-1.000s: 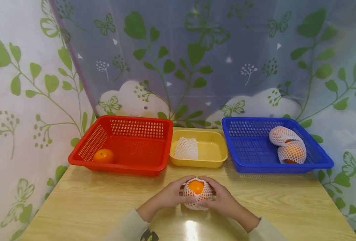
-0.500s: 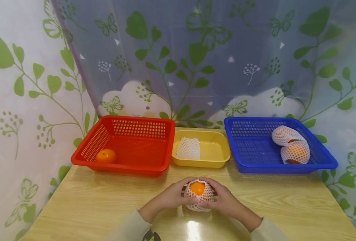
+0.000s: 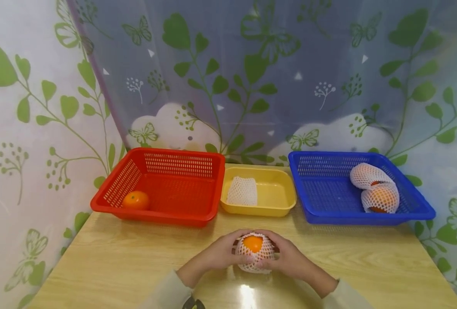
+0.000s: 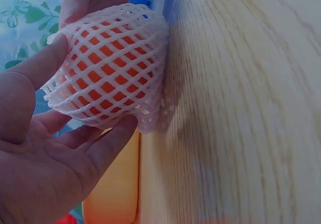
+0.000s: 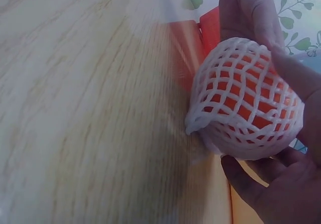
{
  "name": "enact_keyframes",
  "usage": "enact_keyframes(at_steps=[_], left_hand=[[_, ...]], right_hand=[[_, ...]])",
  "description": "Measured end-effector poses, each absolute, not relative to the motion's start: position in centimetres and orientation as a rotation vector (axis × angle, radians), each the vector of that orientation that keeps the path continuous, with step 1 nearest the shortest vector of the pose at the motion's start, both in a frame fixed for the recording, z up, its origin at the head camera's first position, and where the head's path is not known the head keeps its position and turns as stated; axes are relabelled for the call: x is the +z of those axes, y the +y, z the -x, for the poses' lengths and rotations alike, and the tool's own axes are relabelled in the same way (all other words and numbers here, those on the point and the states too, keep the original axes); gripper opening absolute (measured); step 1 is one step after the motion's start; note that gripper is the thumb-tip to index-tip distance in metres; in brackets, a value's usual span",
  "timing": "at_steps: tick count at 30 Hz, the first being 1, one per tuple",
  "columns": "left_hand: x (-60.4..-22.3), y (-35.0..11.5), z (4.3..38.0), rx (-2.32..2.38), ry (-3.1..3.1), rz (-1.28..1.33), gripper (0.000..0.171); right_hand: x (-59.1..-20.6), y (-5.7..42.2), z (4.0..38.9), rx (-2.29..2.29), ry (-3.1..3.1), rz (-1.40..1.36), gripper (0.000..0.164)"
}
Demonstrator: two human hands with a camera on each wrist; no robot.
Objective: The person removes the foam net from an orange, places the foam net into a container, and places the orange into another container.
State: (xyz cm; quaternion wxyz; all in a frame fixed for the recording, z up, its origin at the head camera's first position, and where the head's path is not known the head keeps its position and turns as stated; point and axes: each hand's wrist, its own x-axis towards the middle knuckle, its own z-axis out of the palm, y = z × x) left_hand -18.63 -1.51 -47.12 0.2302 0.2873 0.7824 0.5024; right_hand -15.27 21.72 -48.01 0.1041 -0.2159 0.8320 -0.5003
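Note:
An orange point(image 3: 253, 243) in a white foam net sleeve point(image 3: 247, 265) stands at the front middle of the table, its bare top showing through the sleeve's opening. My left hand point(image 3: 224, 251) grips it from the left, thumb on the near side and fingers round the far side. From the right, my right hand point(image 3: 286, 255) holds it the same way. In the left wrist view the netted orange point(image 4: 110, 66) sits between thumb and curled fingers, low at the wooden surface. The right wrist view shows the net point(image 5: 241, 98) close around the fruit, its loose edge flaring at the table.
Behind the hands stand a red basket point(image 3: 174, 216) with a bare orange point(image 3: 135, 200), a yellow tray point(image 3: 257, 210) with an unfilled foam net point(image 3: 242, 191), and a blue basket point(image 3: 367, 218) with two netted fruits point(image 3: 380, 197). A patterned curtain point(image 3: 232, 86) hangs behind the wooden table point(image 3: 135, 257).
Both hands keep their hold on the netted orange, which stays in nearly the same place. The head view has shifted slightly; the baskets and their contents stand as before.

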Motion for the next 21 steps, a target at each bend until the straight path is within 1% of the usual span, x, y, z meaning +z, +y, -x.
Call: enact_keyframes(at_steps=[12, 21], left_hand=[[-47.13, -1.89, 18.21, 1.251, 2.343, -0.915, 0.066], [-46.94, -1.41, 17.56, 1.335, 2.365, -0.936, 0.057]], right_hand=[[-48.62, 21.46, 14.44, -1.592, 2.455, 0.629, 0.057], [-49.01, 21.91, 14.28, -1.629, 2.477, 0.585, 0.058]])
